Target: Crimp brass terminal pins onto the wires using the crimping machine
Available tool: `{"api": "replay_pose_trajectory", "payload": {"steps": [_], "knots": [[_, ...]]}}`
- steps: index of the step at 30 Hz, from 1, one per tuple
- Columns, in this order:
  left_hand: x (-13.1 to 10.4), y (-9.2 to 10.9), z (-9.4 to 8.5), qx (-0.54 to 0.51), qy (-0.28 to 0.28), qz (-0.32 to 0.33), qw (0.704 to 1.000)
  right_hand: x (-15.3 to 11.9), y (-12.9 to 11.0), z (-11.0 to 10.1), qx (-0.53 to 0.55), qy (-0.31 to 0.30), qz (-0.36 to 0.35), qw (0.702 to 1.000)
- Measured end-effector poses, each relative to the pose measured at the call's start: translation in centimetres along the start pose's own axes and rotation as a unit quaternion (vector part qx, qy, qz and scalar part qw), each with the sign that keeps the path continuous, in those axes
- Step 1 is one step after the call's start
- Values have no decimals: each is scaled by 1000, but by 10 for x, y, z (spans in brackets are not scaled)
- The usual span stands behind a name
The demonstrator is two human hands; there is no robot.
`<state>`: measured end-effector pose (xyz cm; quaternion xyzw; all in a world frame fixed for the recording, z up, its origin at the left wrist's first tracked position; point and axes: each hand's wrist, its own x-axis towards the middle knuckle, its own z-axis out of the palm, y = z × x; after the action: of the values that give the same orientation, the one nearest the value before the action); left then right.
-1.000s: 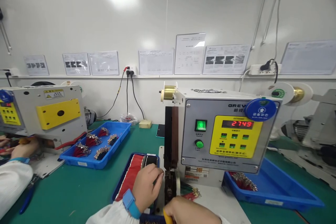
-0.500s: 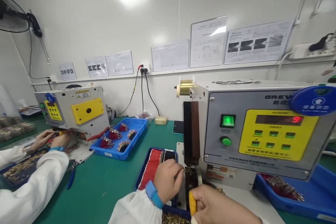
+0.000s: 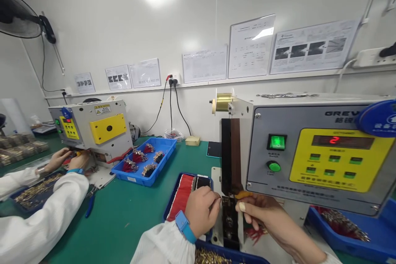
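My left hand (image 3: 204,210), with a blue band at its wrist, is closed in a pinch at the left side of the machine's pressing point (image 3: 229,202). What sits between its fingertips is too small to make out. My right hand (image 3: 262,212) is closed on the other side of that point, thumb and forefinger close together. A yellow cover (image 3: 243,194) appears to sit on the forefinger, and something white is on the thumb. Anything in this pinch cannot be made out. Red wires (image 3: 255,233) lie below this hand. The grey machine (image 3: 278,189) displays a red 2.
A dark blue tray (image 3: 210,251) of small brass-coloured parts is in front. Red and black wire bundles fill another tray (image 3: 181,198). Blue bins (image 3: 167,161) stand left and right (image 3: 380,235). A co-worker's hands (image 3: 80,161) work at a second machine (image 3: 93,128); pliers (image 3: 89,206) lie nearby.
My right hand has moved up and away from me to the pressing point, uncovering red wires below. My left hand stays by the machine. The display went from 9 to 2.
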<state>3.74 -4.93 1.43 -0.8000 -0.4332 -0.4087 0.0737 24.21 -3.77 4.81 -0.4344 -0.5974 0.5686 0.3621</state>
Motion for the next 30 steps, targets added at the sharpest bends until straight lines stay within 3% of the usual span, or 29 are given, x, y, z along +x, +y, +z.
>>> {"api": "replay_pose_trajectory", "payload": {"steps": [5, 12, 15, 20, 25, 27, 30], "knots": [[0, -1, -1, -5, -8, -3, 1000, 1, 1, 3, -2, 9, -8, 1000], [0, 1, 0, -3, -14, -1, 1000, 2, 3, 9, -50, 90, -46, 994], [1, -2, 0, -5, -12, -7, 1000, 6, 10, 8, -64, 78, -45, 994], [5, -32, -11, 22, -18, -78, 997, 12, 24, 6, -46, 47, -50, 997], [1, -76, -26, 121, -133, -249, 952, 14, 29, 6, -77, 48, -43, 995], [-3, -88, -28, 142, -176, -279, 933, 13, 27, 7, -83, 47, -39, 995], [-6, -95, -27, 144, -198, -285, 927, 11, 22, 8, -75, 41, -31, 996]]}}
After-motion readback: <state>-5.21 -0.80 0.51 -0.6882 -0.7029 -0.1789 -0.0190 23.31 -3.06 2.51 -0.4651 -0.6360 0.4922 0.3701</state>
